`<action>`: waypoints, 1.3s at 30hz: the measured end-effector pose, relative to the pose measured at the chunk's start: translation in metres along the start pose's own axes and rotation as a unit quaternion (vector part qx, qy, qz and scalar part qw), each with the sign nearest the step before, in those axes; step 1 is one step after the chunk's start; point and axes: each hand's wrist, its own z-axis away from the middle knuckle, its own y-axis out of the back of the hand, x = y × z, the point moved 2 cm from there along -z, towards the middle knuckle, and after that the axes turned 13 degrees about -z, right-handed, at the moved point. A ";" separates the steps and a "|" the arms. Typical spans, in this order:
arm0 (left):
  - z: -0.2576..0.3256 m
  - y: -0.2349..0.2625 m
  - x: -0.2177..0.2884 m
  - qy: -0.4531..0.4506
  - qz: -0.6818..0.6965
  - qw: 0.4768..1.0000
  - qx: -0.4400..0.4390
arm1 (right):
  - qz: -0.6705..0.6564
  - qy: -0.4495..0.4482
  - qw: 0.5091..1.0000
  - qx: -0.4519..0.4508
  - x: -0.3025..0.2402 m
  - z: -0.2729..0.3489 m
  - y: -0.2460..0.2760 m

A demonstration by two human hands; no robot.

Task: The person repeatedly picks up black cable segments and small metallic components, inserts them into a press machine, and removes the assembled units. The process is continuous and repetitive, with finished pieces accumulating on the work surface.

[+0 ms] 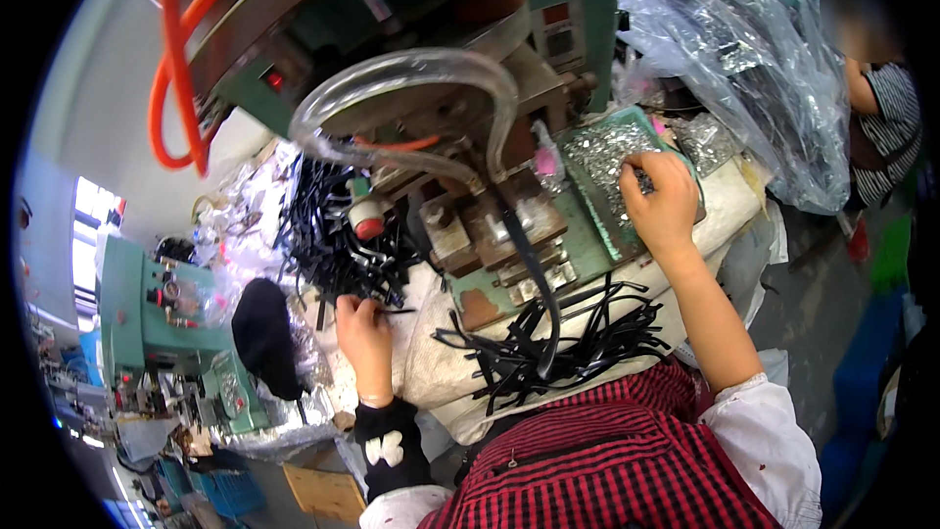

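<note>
At the right, my right hand (pixel 664 201) reaches over a green tray (pixel 599 225) of small silver metal pieces (pixel 609 159). Its thumb and fingers are drawn together; what they pinch is hidden. My left hand (pixel 364 338) is closed at the near edge of a heap of black strips (pixel 338 220), and a thin black strip (pixel 399 312) sticks out from its fingertips. Between the hands stands a green press with a metal die block (pixel 519 235). One long black strip (pixel 534 269) runs from the die down over a pile of black strips (pixel 587 338) in front.
A clear hose (pixel 411 64) loops before the press, and orange air tubes (pixel 168 49) hang at upper left. A red button (pixel 368 226) faces me beside the die. Clear plastic bags (pixel 739 59) fill the upper right, near another person (pixel 886 127). Another green machine (pixel 147 318) stands left.
</note>
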 end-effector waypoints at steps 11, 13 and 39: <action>-0.050 0.017 0.054 0.128 0.514 0.848 0.036 | -0.322 -0.009 0.941 -0.099 -0.096 -0.021 -0.016; -0.048 0.021 0.068 0.150 0.506 0.849 0.020 | -0.362 -0.085 0.926 -0.066 -0.108 -0.011 -0.030; -0.053 0.101 0.201 -0.389 0.220 0.852 0.273 | 0.068 -0.029 0.993 -0.091 0.014 0.003 0.004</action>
